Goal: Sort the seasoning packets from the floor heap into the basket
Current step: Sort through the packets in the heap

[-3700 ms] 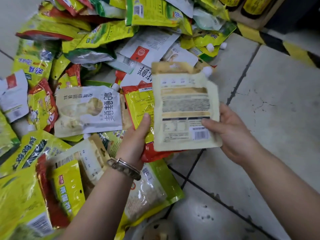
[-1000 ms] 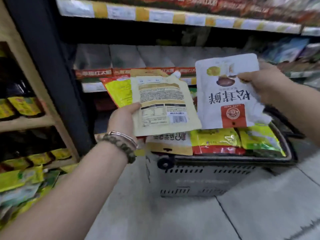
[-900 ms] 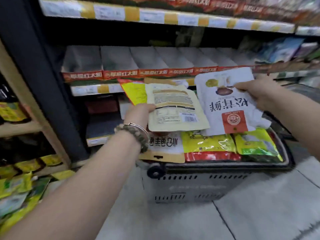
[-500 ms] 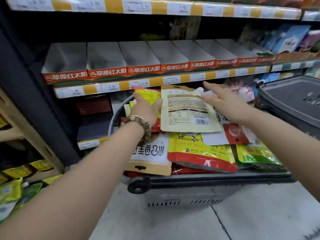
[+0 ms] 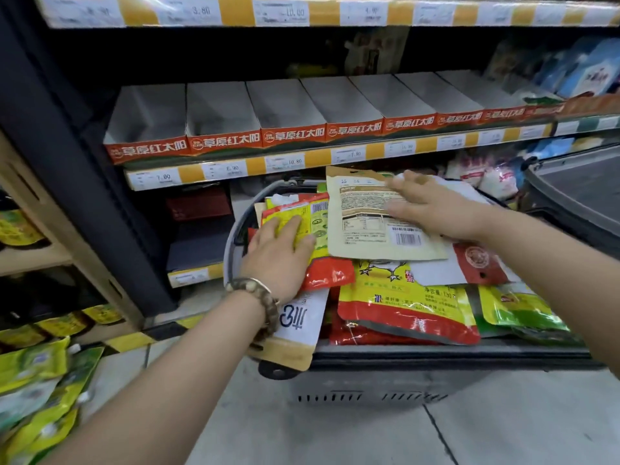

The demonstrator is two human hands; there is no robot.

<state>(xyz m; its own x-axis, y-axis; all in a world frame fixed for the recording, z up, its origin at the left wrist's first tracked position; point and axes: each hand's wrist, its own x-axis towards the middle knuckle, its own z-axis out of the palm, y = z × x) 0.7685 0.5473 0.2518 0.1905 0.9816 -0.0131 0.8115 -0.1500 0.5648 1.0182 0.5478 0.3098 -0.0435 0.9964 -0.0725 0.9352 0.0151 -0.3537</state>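
A dark shopping basket (image 5: 436, 359) stands on the floor, heaped with seasoning packets. My left hand (image 5: 278, 255) lies flat with straight fingers on a yellow and red packet (image 5: 315, 229) at the basket's left side. My right hand (image 5: 432, 209) presses with spread fingers on a beige packet (image 5: 369, 226), printed side up, on top of the pile. Under it lies a white packet with a red seal (image 5: 476, 263). A larger yellow and red packet (image 5: 402, 307) sits nearer the front rim. Part of the floor heap (image 5: 37, 391) shows at the lower left.
Store shelves rise right behind the basket, with a row of white display boxes (image 5: 285, 112) bearing red fronts. A second dark basket (image 5: 577, 196) sits at the right. A wooden rack (image 5: 30, 260) stands at the left. Grey floor tiles (image 5: 369, 431) lie in front.
Both hands came down onto the basket. My left hand let go of the beige and yellow packets, which now lie on the pile, and my right hand shifted onto the beige packet.
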